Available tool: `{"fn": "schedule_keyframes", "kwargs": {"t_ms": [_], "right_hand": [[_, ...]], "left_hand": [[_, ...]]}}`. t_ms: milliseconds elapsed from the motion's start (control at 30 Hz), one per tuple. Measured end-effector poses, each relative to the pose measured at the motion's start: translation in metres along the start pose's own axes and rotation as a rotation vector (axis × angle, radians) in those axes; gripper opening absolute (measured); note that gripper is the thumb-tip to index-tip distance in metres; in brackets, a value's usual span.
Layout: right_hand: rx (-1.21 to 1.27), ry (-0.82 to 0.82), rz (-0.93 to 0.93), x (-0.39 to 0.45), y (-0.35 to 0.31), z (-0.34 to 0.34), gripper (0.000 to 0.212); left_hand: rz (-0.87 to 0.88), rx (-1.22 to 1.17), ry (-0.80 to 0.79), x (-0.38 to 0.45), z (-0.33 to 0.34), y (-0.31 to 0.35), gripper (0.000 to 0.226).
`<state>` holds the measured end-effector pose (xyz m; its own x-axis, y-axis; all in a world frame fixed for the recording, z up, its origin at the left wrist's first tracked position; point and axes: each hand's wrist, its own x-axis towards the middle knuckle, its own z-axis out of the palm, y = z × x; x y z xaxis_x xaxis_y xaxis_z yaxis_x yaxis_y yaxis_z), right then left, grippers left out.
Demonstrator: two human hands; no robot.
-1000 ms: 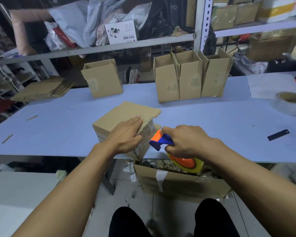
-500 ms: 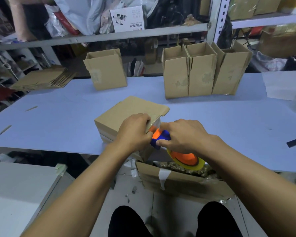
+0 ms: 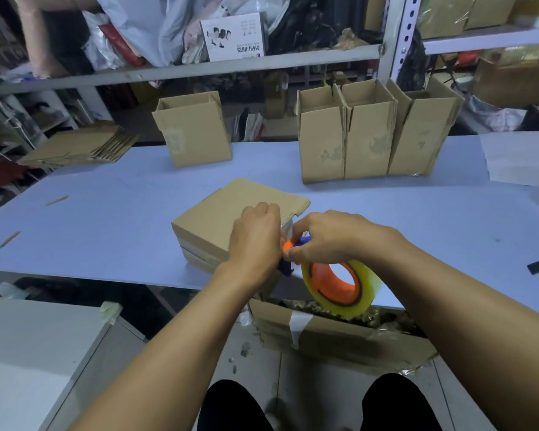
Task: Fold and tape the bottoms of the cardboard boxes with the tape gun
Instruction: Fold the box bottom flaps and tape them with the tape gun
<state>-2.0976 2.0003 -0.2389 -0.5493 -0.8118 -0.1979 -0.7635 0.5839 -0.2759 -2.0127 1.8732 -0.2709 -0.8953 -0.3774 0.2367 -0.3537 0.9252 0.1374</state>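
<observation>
Box (image 3: 218, 222) at table (image 3: 106, 219) near edge, left hand (image 3: 255, 237) fingers curled on it, right hand (image 3: 327, 236) gripping tape gun (image 3: 333, 281).

Box (image 3: 218, 222) under the hands: brown corrugated cardboard, matt, slightly rough; a strip of glossy clear tape on its right end. Tape gun (image 3: 296, 253) right of that box: smooth plastic, orange and blue; its roll (image 3: 339, 284) is shiny yellowish-clear film on an orange plastic core. Table (image 3: 106, 219) under the box: smooth matt pale blue sheet, possibly plastic board, hard to tell. Upright boxes (image 3: 367, 135) behind the box: same matt cardboard, faint printed marks. Flat stack (image 3: 81, 147) far left of the box: matt cardboard. Shelf rail (image 3: 199, 71) beyond: painted grey metal, scuffed. Bags (image 3: 156, 23) above it: glossy, crinkled plastic. Carton (image 3: 333, 337) below the table edge: creased cardboard, white tape patch.
</observation>
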Motion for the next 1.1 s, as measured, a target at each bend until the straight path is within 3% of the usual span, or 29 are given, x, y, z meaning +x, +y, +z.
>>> {"fn": "schedule_keyframes", "kwargs": {"t_ms": [100,267,433,600,767,1000,1100], "right_hand": [[-0.104,-0.005,-0.026,0.004,-0.009,-0.006,0.021],[-0.219,0.052,-0.043,0.010,-0.017,-0.006,0.033],[-0.087,-0.089,0.062,0.022,-0.013,-0.014,0.043],[-0.001,-0.244,0.060,0.014,-0.009,-0.005,0.033],[-0.089,-0.196,0.104,0.019,-0.007,0.005,0.057],[-0.085,0.021,0.218,-0.005,0.016,-0.021,0.034],[-0.134,0.106,0.271,-0.009,0.033,0.002,0.039]], "left_hand": [[0.003,-0.017,0.019,0.001,0.001,-0.001,0.024],[-0.014,-0.038,0.066,0.001,0.003,-0.004,0.024],[-0.023,-0.082,0.067,0.001,0.002,-0.005,0.026],[-0.049,-0.070,0.076,-0.001,0.004,-0.005,0.025],[-0.045,-0.013,0.084,-0.002,0.004,-0.002,0.026],[-0.011,-0.017,0.039,-0.002,0.002,-0.004,0.022],[-0.004,-0.014,0.011,-0.003,0.001,-0.008,0.030]]}}
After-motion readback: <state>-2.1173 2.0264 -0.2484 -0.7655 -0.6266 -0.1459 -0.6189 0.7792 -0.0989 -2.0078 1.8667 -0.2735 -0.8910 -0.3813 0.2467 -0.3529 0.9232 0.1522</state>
